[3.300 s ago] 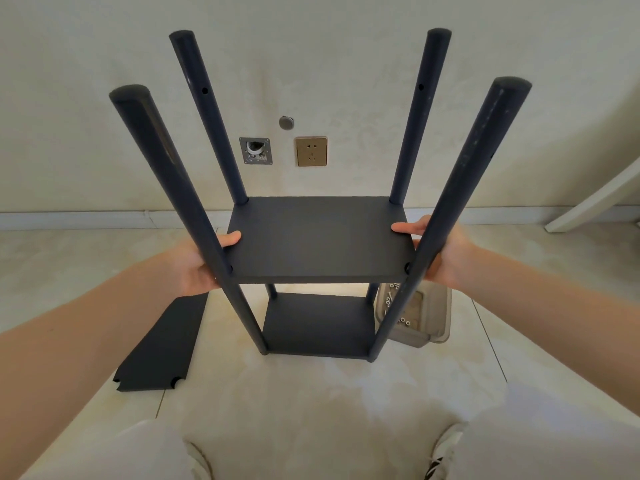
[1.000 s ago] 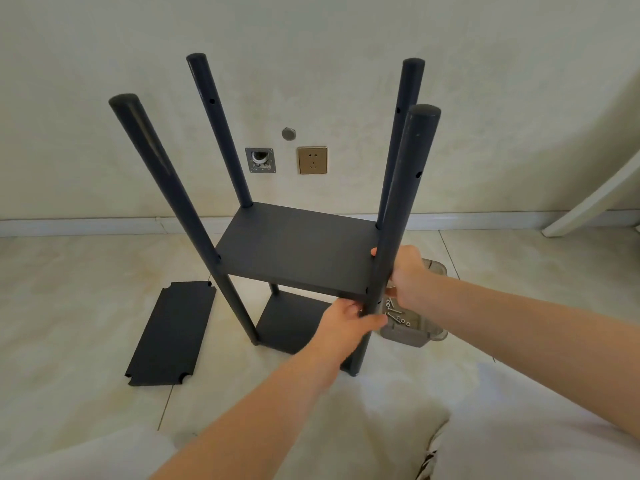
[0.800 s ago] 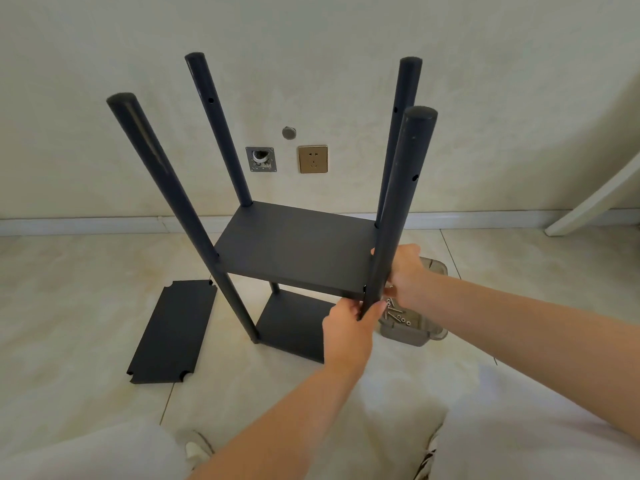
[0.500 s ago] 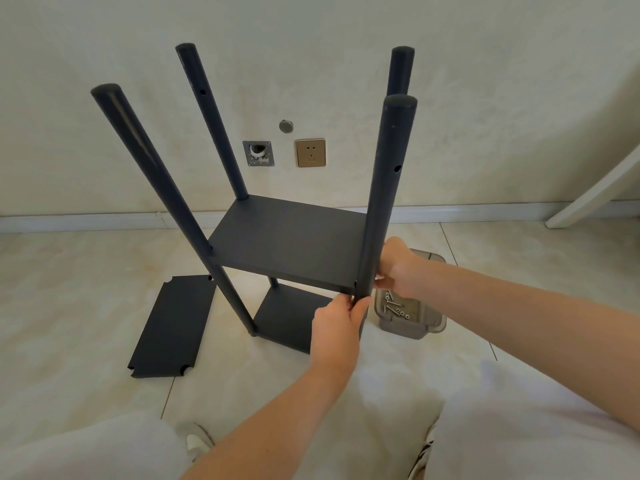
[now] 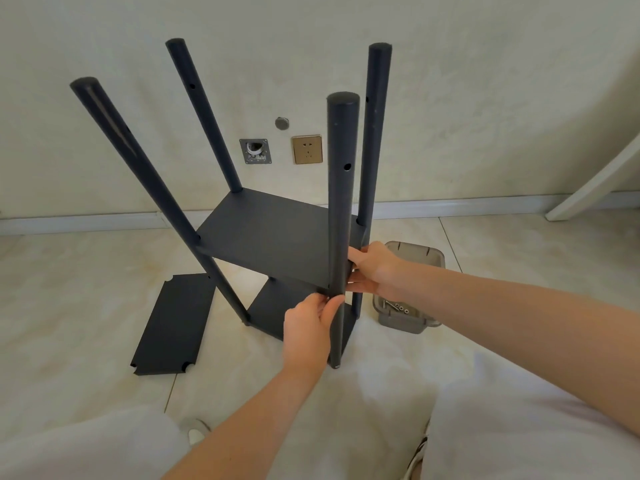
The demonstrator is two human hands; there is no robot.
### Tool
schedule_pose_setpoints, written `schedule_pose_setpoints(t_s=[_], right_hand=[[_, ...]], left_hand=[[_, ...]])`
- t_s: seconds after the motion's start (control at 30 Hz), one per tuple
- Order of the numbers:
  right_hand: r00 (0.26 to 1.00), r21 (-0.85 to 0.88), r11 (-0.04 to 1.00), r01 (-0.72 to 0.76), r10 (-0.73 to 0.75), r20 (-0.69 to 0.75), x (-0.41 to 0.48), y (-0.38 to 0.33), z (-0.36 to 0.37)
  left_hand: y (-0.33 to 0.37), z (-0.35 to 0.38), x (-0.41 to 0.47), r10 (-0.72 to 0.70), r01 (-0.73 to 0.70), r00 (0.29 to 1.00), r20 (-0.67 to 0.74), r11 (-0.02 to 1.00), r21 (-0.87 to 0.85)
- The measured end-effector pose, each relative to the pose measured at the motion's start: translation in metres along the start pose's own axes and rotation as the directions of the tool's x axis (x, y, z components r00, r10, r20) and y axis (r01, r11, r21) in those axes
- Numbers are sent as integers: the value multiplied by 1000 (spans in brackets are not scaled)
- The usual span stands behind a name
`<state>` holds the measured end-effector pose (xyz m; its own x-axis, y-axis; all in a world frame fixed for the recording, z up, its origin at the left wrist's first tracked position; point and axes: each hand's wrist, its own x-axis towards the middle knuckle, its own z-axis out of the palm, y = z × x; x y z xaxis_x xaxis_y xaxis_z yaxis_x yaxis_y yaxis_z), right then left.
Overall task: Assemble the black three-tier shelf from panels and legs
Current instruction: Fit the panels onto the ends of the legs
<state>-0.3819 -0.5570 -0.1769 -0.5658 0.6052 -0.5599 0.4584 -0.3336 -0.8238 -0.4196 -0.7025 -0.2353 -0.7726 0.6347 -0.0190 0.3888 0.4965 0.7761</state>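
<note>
The black shelf frame stands on the floor on several round legs, with a middle panel (image 5: 277,233) and a lower panel (image 5: 277,308) between them. My left hand (image 5: 306,329) pinches the near right leg (image 5: 341,202) just below the middle panel's corner. My right hand (image 5: 372,268) holds the right end of the middle panel, its fingers against the same leg. A loose black panel (image 5: 173,323) with notched corners lies flat on the floor to the left.
A grey plastic tray (image 5: 407,317) with several screws sits on the floor right of the frame. Behind are a wall with a gold socket (image 5: 306,148), an open wall box (image 5: 255,151) and a baseboard. A white slanted board (image 5: 595,178) leans at far right. My knees fill the bottom.
The frame has turned, so the near right leg now stands almost in front of the far right one. My left hand came across from the left side to this leg.
</note>
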Motion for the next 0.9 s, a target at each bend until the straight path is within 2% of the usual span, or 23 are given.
schedule_pose_setpoints(t_s=[0.2, 0.37, 0.47, 0.57, 0.67, 0.77, 0.9], right_hand=[[999, 57, 998, -32, 29, 46, 2, 4, 8], [991, 131, 990, -51, 34, 129, 1, 7, 24], [986, 151, 984, -90, 67, 150, -1, 4, 39], [988, 157, 983, -92, 70, 136, -3, 2, 52], [995, 158, 986, -62, 48, 92, -4, 7, 61], [997, 179, 983, -49, 37, 73, -7, 12, 67], [997, 263, 963, -51, 34, 70, -12, 15, 73]], left_hand=[[-15, -24, 1, 36, -41, 998, 59, 995, 89], [-32, -52, 4, 40, -44, 997, 64, 997, 64], [-43, -66, 7, -10, 10, 1000, 11, 998, -66], [-52, -74, 10, -40, 24, 991, -124, 991, -130], [-58, -82, 15, 121, -127, 977, -175, 992, -21], [-63, -87, 19, 305, -304, 951, -49, 952, 33], [-65, -89, 18, 332, -331, 943, -5, 942, 64]])
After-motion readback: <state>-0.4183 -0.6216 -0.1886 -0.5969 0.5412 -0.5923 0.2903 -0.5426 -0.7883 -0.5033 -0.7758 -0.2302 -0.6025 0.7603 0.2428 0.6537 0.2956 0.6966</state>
